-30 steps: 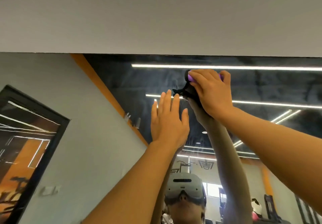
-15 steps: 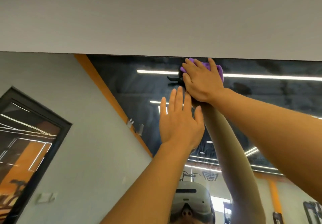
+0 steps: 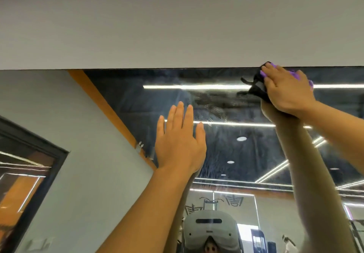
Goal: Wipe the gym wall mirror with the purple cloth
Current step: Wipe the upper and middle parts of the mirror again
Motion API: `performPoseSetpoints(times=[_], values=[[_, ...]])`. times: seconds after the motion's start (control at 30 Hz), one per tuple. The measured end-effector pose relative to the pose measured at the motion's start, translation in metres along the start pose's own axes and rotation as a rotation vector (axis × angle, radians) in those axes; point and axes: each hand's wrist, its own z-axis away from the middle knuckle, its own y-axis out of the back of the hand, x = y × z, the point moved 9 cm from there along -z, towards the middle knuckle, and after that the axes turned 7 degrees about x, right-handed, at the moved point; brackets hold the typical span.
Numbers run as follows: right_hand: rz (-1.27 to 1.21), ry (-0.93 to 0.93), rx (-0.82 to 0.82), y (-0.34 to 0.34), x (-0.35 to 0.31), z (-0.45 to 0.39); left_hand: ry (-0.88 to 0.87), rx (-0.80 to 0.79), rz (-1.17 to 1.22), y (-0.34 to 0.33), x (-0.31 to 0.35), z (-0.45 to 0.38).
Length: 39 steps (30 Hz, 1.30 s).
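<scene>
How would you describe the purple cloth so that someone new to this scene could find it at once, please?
Follow the top edge of the wall mirror to the right, just under the grey wall. There the right hand presses the purple cloth flat on the glass. It is the only purple thing, peeking between the fingers.

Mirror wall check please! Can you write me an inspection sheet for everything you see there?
Surface: large gym wall mirror, glass smeared with cloudy wipe streaks near its top edge.
Job's things: soft purple cloth, pressed flat against the mirror just under the top edge.
Clutter: nothing seen.
Grippers: right hand presses the cloth to the glass with flat fingers; left hand is held up to the mirror, fingers straight, holding nothing.
Cables: nothing seen.
Surroundings: plain grey wall band above the mirror; reflected strip ceiling lights, orange trim and a white headset show in the glass.
</scene>
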Motion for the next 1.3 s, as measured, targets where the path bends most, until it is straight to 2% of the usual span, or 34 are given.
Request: performPoseSetpoints(times=[0.1, 0.2, 0.4, 0.5, 0.57, 0.63, 0.73, 0.83, 0.97, 1.07, 1.17, 1.23, 1.3], values=[[0.038, -0.100, 0.033, 0.006, 0.029, 0.008, 0.009, 0.015, -0.005, 0.000, 0.001, 0.000], [0.047, -0.172, 0.027, -0.006, 0.014, -0.003, 0.017, 0.021, 0.028, 0.000, 0.003, 0.002], [-0.049, 0.162, -0.057, -0.044, -0.129, -0.006, 0.050, 0.065, 0.071, 0.005, 0.007, 0.007], [-0.071, 0.296, -0.155, -0.051, -0.160, 0.008, 0.107, 0.099, 0.090, 0.007, 0.013, 0.011], [-0.077, 0.294, -0.138, -0.043, -0.134, 0.007, 0.134, 0.125, 0.101, 0.006, 0.018, 0.013], [-0.073, 0.212, -0.080, -0.025, -0.080, 0.002, 0.132, 0.138, 0.108, 0.004, 0.030, 0.015], [-0.035, 0.034, 0.000, 0.009, 0.036, -0.004, 0.086, 0.134, 0.138, -0.001, 0.057, 0.013], [0.038, -0.121, 0.007, 0.041, 0.151, 0.007, 0.040, 0.114, 0.163, -0.013, 0.097, 0.011], [0.026, -0.192, 0.034, 0.054, 0.196, 0.018, 0.027, 0.101, 0.140, -0.025, 0.142, 0.016], [0.075, -0.252, 0.054, 0.049, 0.188, 0.013, 0.025, 0.087, 0.143, -0.031, 0.167, 0.022], [0.018, -0.227, 0.075, 0.039, 0.143, 0.006, 0.034, 0.049, 0.109, -0.039, 0.182, 0.026], [-0.091, -0.115, 0.081, 0.033, 0.089, 0.004, 0.056, 0.050, 0.067, -0.042, 0.184, 0.029], [-0.134, 0.088, -0.020, 0.016, 0.029, 0.006, 0.076, 0.080, 0.048, -0.042, 0.185, 0.030]])
